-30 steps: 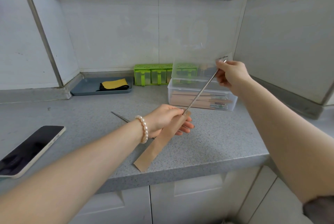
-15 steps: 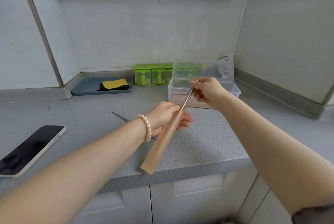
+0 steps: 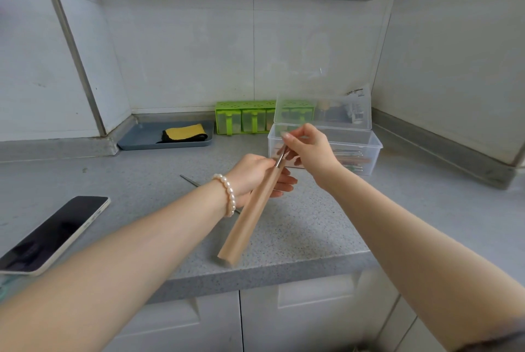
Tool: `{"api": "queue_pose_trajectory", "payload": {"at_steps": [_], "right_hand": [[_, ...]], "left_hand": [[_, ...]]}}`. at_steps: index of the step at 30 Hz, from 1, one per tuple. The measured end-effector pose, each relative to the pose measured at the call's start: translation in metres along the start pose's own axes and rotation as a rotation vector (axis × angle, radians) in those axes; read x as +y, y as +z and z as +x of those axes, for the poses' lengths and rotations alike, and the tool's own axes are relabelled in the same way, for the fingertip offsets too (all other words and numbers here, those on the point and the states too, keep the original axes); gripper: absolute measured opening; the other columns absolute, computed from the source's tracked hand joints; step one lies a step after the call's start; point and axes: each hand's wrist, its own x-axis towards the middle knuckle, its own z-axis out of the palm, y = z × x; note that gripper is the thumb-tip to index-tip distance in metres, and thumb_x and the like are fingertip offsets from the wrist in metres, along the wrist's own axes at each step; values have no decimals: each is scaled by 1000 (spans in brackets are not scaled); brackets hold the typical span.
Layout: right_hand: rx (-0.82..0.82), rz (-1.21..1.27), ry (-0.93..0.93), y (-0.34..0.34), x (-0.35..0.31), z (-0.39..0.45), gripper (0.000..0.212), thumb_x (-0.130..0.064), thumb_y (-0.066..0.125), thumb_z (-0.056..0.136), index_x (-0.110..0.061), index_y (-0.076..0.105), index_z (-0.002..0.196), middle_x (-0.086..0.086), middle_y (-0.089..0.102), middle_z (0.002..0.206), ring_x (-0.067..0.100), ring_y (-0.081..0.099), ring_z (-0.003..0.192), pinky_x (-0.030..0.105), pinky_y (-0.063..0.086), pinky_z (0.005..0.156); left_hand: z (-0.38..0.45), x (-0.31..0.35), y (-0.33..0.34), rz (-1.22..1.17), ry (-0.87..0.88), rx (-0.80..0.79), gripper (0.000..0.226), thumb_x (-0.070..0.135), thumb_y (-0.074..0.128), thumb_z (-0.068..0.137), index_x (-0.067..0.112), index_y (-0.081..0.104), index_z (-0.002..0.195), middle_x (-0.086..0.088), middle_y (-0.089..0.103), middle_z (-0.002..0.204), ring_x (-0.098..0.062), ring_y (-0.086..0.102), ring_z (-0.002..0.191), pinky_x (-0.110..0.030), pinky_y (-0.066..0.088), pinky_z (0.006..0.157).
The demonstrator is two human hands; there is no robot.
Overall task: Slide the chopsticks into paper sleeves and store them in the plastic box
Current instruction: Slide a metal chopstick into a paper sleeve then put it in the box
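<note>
Your left hand (image 3: 252, 175) grips the sleeve (image 3: 250, 216) mid-air, slanting from near-left up toward the box (image 3: 372, 152). Your right hand (image 3: 309, 148) pinches the chopstick (image 3: 279, 159) stub at its mouth. Another chopstick (image 3: 189, 179) lies on the counter (image 3: 312, 232); phone (image 3: 54, 233) far left.

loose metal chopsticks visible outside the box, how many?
2. One chopstick is pinched by the right hand, nearly all inside the paper sleeve held by the left hand. A second chopstick lies on the counter, partly hidden by the left wrist.
</note>
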Motion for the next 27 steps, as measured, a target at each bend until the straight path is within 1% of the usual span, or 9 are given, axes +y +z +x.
{"api": "queue_pose_trajectory", "payload": {"at_steps": [4, 8, 10, 12, 15, 19, 21, 24, 27], "right_hand": [[-4, 29, 25, -2, 0, 2, 34, -39, 47, 96, -13, 62, 81, 8, 67, 81, 12, 56, 64, 24, 44, 60], [20, 145, 149, 7, 8, 6, 30, -34, 42, 99, -12, 62, 104, 4, 63, 83, 16, 55, 68, 27, 45, 62], [-2, -67, 190, 20, 16, 6, 15, -20, 50, 95, -8, 58, 101, 3, 58, 77, 14, 51, 65, 26, 43, 59], [-201, -369, 171, 41, 20, 0, 6, -15, 61, 89, -9, 60, 88, 1, 54, 72, 14, 50, 65, 26, 43, 60], [-508, -742, 137, 77, 21, -12, 26, -34, 68, 82, -11, 58, 87, 1, 54, 78, 17, 51, 76, 31, 45, 72], [-665, -1103, 80, 104, 26, -20, 28, -35, 54, 92, -9, 49, 85, 6, 51, 83, 20, 49, 77, 33, 43, 72], [-691, -1190, 36, 105, 26, -23, 25, -27, 45, 98, -8, 49, 83, 7, 51, 83, 21, 47, 77, 32, 40, 71], [-705, -1237, 26, 95, 20, -25, 23, -14, 40, 98, -1, 54, 110, 13, 51, 100, 21, 45, 85, 30, 40, 73], [-487, -1035, 84, 61, 5, -10, 21, -14, 41, 98, -2, 58, 100, 13, 54, 93, 22, 48, 78, 31, 39, 70]], "left_hand": [[-4, -2, -6, 35, -20, 11, 33, 17, 37, 99, -5, 61, 94, -18, 72, 87, -22, 69, 71, -29, 55, 65], [-4, 4, -20, -10, 10, 90, 32, 19, 37, 100, -4, 59, 93, -18, 71, 79, -23, 67, 62, -34, 56, 64], [-5, 10, -31, -23, 30, 163, 32, 21, 39, 100, -3, 59, 92, -18, 69, 73, -21, 64, 53, -33, 56, 58], [-6, 14, -42, -14, 42, 211, 33, 23, 38, 100, -2, 60, 92, -17, 64, 69, -17, 59, 44, -30, 55, 49], [-6, 17, -54, -18, 45, 228, 33, 24, 39, 100, -2, 59, 97, -14, 57, 67, -15, 52, 40, -28, 51, 45], [-8, 16, -59, -8, 37, 198, 35, 28, 39, 100, 0, 60, 101, -12, 56, 66, -17, 52, 44, -30, 50, 47], [-9, 14, -59, 4, 30, 170, 36, 30, 39, 99, 0, 60, 102, -11, 55, 64, -17, 51, 45, -30, 49, 47], [-8, 13, -58, 6, 20, 132, 38, 31, 39, 100, 1, 60, 100, -10, 54, 63, -18, 50, 45, -30, 49, 47], [-6, 14, -55, 1, 11, 85, 39, 32, 37, 100, 2, 60, 96, -10, 54, 62, -17, 50, 44, -28, 48, 47]]}}
